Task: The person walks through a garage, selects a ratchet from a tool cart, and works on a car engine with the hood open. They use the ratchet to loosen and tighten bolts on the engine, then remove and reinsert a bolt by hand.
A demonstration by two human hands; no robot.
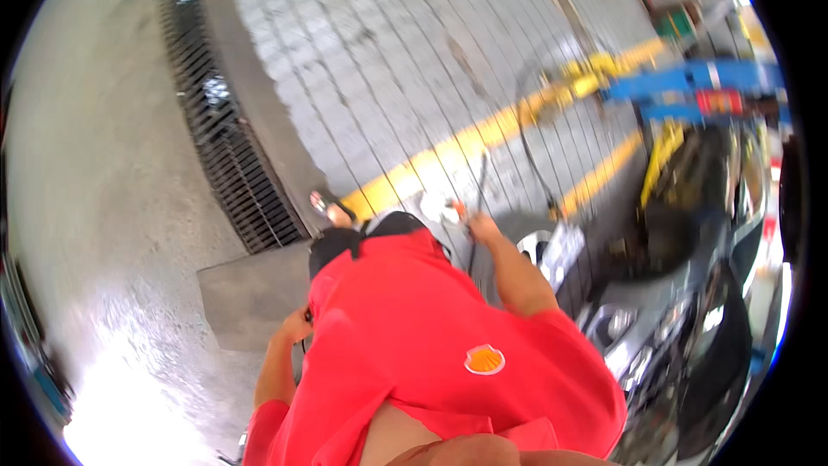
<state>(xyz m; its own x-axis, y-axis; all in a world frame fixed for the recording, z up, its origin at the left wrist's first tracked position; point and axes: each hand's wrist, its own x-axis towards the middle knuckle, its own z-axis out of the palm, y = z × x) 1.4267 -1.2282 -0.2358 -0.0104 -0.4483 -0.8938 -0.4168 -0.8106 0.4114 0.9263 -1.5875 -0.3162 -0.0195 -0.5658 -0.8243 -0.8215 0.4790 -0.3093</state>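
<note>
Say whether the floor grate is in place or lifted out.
In place: the floor grate lies flat, set into the concrete floor.

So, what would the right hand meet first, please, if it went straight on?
Beyond the blurred orange piece at the right hand, probably the yellow floor stripe, though depth is unclear.

Floor (86, 138) beneath me, grey: smooth concrete on my left, ahead a stretch of lined paving (371, 60) with dark parallel grooves. Black slatted drain grate (228, 142) between the two. Two yellow stripes (461, 145) slant across the lined part; thin dark hose or cable (536, 170) curves over it. My foot (340, 217) near the grate's close end, blurred
</note>
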